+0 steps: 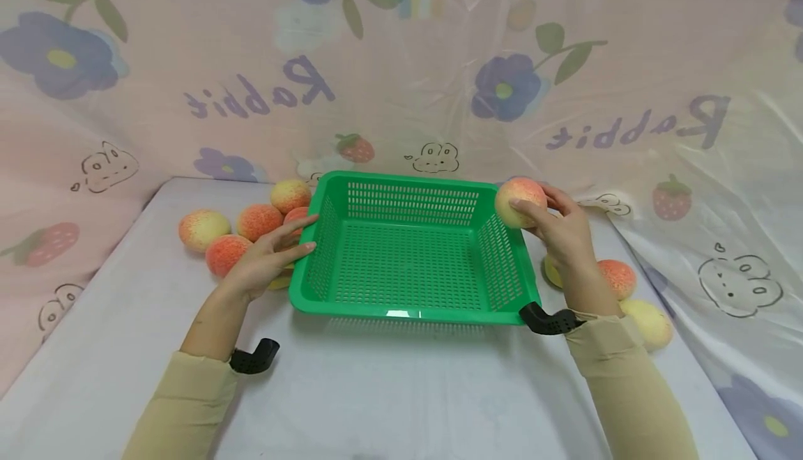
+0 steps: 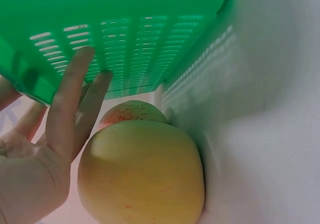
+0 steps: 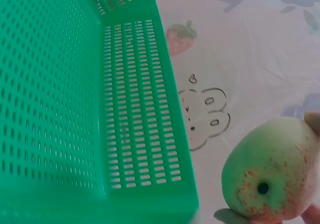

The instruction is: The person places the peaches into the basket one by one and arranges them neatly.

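Observation:
A green plastic basket (image 1: pixel 408 265) with slotted walls stands in the middle, its inside bare. At its left rim, my left hand (image 1: pixel 266 254) holds the edge; in the left wrist view, fingers (image 2: pixel 72 103) lie along the outer wall below the rim. My right hand (image 1: pixel 567 230) grips a pink-and-yellow peach (image 1: pixel 519 202) between thumb and fingers, over the basket's right back corner. The right wrist view shows that peach (image 3: pixel 272 169) beside the right wall, a small dark hole in its end.
Several peaches (image 1: pixel 203 230) cluster left of the basket, one yellow peach (image 2: pixel 142 174) close to the left hand. More lie on the right, including a reddish peach (image 1: pixel 617 279) and a yellow peach (image 1: pixel 649 324) by the right forearm. A patterned curtain (image 1: pixel 401 63) hangs behind the white table (image 1: pixel 376 390).

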The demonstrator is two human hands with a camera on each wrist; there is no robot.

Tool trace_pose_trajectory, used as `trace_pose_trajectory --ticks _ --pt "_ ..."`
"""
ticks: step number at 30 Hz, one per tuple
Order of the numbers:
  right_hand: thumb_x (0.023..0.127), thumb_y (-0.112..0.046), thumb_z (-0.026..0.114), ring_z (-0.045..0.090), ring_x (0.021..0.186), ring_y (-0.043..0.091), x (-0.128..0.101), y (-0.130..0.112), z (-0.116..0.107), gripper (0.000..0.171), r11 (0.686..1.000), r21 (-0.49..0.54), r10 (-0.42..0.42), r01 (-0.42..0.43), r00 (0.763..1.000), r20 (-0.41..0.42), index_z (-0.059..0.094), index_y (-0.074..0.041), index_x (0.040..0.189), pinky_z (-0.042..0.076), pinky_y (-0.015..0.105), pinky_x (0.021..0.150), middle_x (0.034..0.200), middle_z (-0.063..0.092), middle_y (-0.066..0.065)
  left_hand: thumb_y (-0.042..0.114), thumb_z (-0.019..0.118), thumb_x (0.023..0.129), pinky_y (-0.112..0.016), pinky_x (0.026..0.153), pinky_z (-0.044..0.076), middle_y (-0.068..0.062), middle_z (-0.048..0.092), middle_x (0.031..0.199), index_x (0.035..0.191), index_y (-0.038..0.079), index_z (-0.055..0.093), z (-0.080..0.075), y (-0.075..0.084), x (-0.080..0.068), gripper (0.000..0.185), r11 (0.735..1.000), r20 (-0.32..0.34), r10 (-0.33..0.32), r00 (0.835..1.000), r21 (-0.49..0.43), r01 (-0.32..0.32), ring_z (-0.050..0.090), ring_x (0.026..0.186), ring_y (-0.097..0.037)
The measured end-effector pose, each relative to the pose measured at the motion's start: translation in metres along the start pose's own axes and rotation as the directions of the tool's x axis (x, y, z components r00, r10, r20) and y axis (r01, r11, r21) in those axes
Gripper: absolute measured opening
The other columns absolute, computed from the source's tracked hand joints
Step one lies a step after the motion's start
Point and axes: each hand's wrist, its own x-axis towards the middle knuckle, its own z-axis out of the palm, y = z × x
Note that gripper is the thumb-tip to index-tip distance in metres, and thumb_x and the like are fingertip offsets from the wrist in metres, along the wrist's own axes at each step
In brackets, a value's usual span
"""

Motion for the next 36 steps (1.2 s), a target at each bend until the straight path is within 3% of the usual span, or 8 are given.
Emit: trace_pose_trajectory --ticks 3,6,9,15,19,23,28,36 --pt "0.082 -0.016 0.076 0.052 0.091 0.01 0.003 -0.001 0.008 0.063 1.0 0.006 0.0 0.0 1.0 0.002 0.049 -0.004 0.138 0.054 0.015 0.069 0.111 0.04 -0.002 0.031 0.058 0.097 -0.053 0.099 0.045 -0.021 0.012 0.158 0.152 0.026 0.029 0.0 -0.001 0.0 0.063 1.0 0.0 0.001 1.0 -0.011 -0.001 0.032 0.138 -0.042" --pt "0.082 -0.016 0.077 0.052 0.09 0.011 0.006 -0.002 0.014 0.061 1.0 0.016 0.017 -0.017 1.0 -0.003 0.052 -0.005 0.136 0.053 0.014 0.067 0.11 0.042 -0.001 0.032 0.058 0.097 -0.053 0.1 0.044 -0.021 0.012 0.158 0.152 0.027 0.029 0.0 -0.002 0.001 0.062 1.0 0.002 0.001 1.0 -0.003 -0.001 0.029 0.14 -0.041" --pt "0.082 -0.02 0.076 0.051 0.091 0.009 0.009 -0.005 0.02 0.063 0.999 -0.028 0.043 -0.043 0.999 -0.007 0.051 -0.007 0.138 0.051 0.013 0.067 0.11 0.046 -0.002 0.033 0.058 0.097 -0.052 0.099 0.045 -0.02 0.011 0.158 0.152 0.028 0.029 0.001 -0.003 0.002 0.063 1.0 0.006 0.003 1.0 -0.002 -0.003 0.029 0.14 -0.041" --pt "0.082 -0.023 0.076 0.051 0.095 0.007 0.016 -0.007 0.033 0.068 0.993 -0.021 0.12 -0.12 0.992 0.047 0.047 -0.008 0.142 0.049 0.014 0.071 0.11 0.05 -0.005 0.031 0.058 0.097 -0.048 0.095 0.049 -0.02 0.015 0.158 0.151 0.028 0.03 0.001 -0.004 0.004 0.061 1.0 0.006 0.004 1.0 -0.016 -0.004 0.043 0.131 -0.04" --pt "0.085 -0.019 0.072 0.051 0.093 0.009 0.023 -0.004 0.043 0.066 0.99 -0.031 0.142 -0.14 0.987 0.07 0.044 -0.007 0.144 0.048 0.016 0.069 0.108 0.049 -0.003 0.031 0.058 0.097 -0.048 0.096 0.048 -0.02 0.015 0.158 0.151 0.028 0.031 0.001 -0.004 0.003 0.061 1.0 -0.002 0.005 1.0 -0.011 -0.005 0.039 0.134 -0.04" --pt "0.086 -0.021 0.07 0.048 0.091 0.011 0.03 0.003 0.051 0.068 0.981 -0.117 0.165 -0.153 0.981 0.102 0.04 -0.007 0.145 0.046 0.021 0.07 0.124 0.046 0.008 0.031 0.058 0.097 -0.05 0.097 0.047 -0.019 0.013 0.158 0.151 0.029 0.03 0.0 -0.004 0.003 0.061 1.0 -0.003 0.001 1.0 -0.013 -0.001 0.036 0.137 -0.04" --pt "0.088 -0.023 0.066 0.047 0.101 0.016 0.038 0.014 0.063 0.07 0.963 -0.176 0.228 -0.203 0.964 0.135 0.034 -0.005 0.148 0.048 0.031 0.081 0.149 0.03 0.018 0.032 0.058 0.097 -0.049 0.096 0.048 -0.018 0.012 0.159 0.151 0.03 0.031 0.0 -0.004 0.003 0.061 1.0 0.0 -0.006 1.0 -0.022 0.006 0.035 0.138 -0.04" --pt "0.088 -0.014 0.066 0.036 0.132 0.039 0.043 0.027 0.078 0.071 0.953 -0.156 0.28 -0.259 0.951 0.13 0.03 -0.002 0.148 0.04 0.056 0.102 0.152 0.024 0.022 0.031 0.058 0.097 -0.045 0.092 0.051 -0.019 0.011 0.159 0.151 0.03 0.03 0.0 -0.003 0.002 0.061 0.999 -0.001 -0.014 1.0 -0.038 0.014 0.04 0.134 -0.04"
